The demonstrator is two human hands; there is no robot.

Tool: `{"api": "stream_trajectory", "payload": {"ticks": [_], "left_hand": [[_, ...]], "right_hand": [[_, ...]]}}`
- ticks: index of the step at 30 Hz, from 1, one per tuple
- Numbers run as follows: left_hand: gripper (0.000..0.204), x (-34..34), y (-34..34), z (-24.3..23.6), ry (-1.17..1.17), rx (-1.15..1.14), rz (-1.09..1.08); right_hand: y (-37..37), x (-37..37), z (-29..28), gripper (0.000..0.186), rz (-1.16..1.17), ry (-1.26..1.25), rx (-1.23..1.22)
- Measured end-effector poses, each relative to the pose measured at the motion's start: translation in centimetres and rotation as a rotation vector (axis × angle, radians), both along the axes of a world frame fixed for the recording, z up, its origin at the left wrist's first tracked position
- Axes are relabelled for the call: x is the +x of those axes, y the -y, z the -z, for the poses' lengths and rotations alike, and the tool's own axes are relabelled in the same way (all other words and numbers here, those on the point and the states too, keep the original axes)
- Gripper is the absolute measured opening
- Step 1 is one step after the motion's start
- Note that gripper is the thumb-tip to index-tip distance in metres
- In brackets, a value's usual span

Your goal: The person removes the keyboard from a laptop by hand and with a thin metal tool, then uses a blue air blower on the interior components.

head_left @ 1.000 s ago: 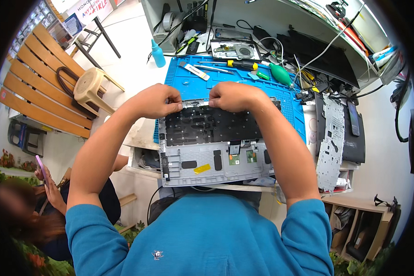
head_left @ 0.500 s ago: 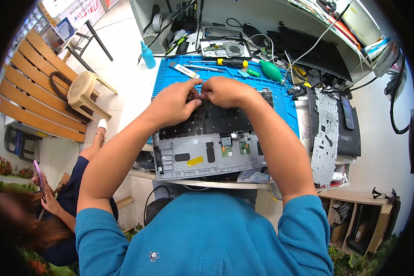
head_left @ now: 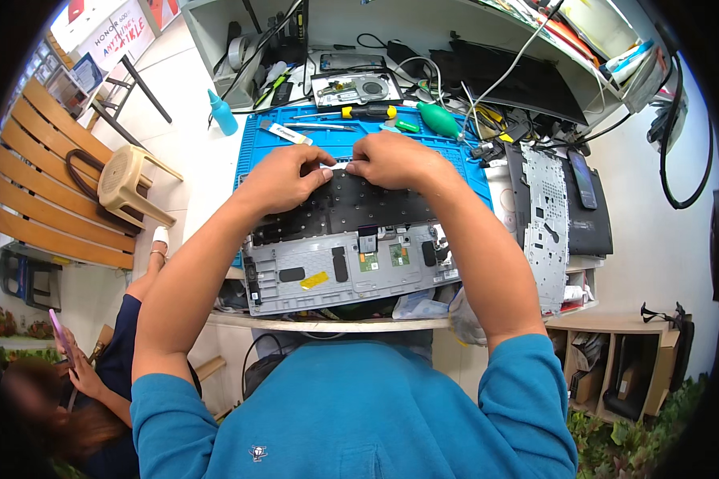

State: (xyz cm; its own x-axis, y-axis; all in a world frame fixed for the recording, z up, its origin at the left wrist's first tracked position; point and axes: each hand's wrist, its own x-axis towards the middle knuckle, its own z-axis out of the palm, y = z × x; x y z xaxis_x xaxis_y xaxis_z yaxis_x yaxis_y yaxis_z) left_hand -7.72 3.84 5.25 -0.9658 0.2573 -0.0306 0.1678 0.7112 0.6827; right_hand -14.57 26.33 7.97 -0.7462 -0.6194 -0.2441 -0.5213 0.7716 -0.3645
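Over the laptop chassis (head_left: 352,246), left hand (head_left: 286,179) and right hand (head_left: 393,162) are held closer than a second ago, concentrating work; any grasp is unclear.

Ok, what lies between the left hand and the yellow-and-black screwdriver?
In the head view, blue mat, with a slim tool and a white flat item, lies between the left hand and the screwdriver.

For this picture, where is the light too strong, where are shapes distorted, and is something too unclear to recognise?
Head view: brightness nearly washes out the white tabletop left of the blue work mat; head view: the fisheye bends the slatted wooden bench near the left rim, and corners go black; head view: detail between left hand and right hand is too small to tell.
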Motion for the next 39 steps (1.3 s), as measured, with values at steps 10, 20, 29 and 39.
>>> {"api": "stream_trajectory", "payload": {"ticks": [10,20,29,39], "left_hand": [[0.050,-1.1,-2.9,-1.7,0.034,-0.015,0.098],[0.036,-4.2,-2.2,0.9,0.269,0.341,0.339],[0.033,-3.8,-2.0,2.5,0.254,0.364,0.258],[0.032,-4.5,-2.0,3.3,0.294,0.469,0.278]], "right_hand": [[-0.5,0.3,-0.5,0.028,-0.002,-0.082,-0.019],[-0.1,1.8,-1.0,0.025,0.016,-0.233,-0.002],[-4.6,13.6,-0.4,0.017,0.349,-0.180,-0.778],[-5.5,17.9,6.2,0.058,0.860,0.583,-1.393]]}}
